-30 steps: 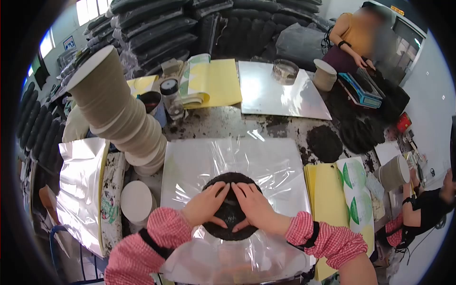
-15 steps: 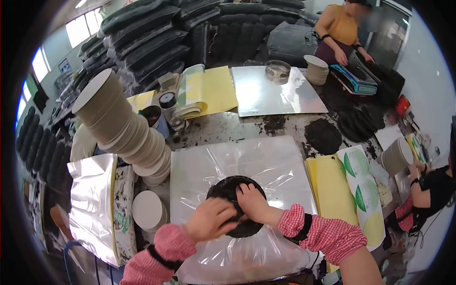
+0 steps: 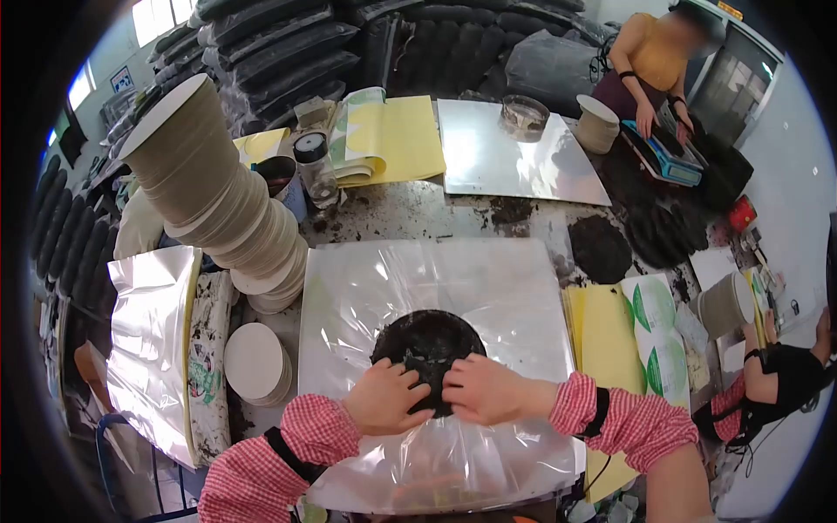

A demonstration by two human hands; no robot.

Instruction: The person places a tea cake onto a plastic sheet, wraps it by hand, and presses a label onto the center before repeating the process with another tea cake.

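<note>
A round, dark mass [image 3: 427, 336] lies on a clear plastic sheet [image 3: 349, 288] spread over the stack in front of me. My left hand [image 3: 385, 398] rests on its lower left edge with bent fingers. On its lower right edge is my right hand [image 3: 490, 390], fingers curled against the dark material. A darker raised lump sits between the two hands. Whether the fingers pinch any of it is hidden.
Tall stacked round discs [image 3: 209, 192] lean at the left, beside a shorter disc stack [image 3: 257, 362]. Yellow sheets [image 3: 602, 336] lie right. Behind are a jar [image 3: 316, 170], a metal plate [image 3: 514, 157] and a ring [image 3: 525, 118]. A person [image 3: 658, 61] works at a blue scale [image 3: 667, 157]; another person [image 3: 776, 383] is at right.
My left hand has come down from above the mass onto its lower left edge. My right hand has moved down to the lower right edge. The view has shifted slightly.
</note>
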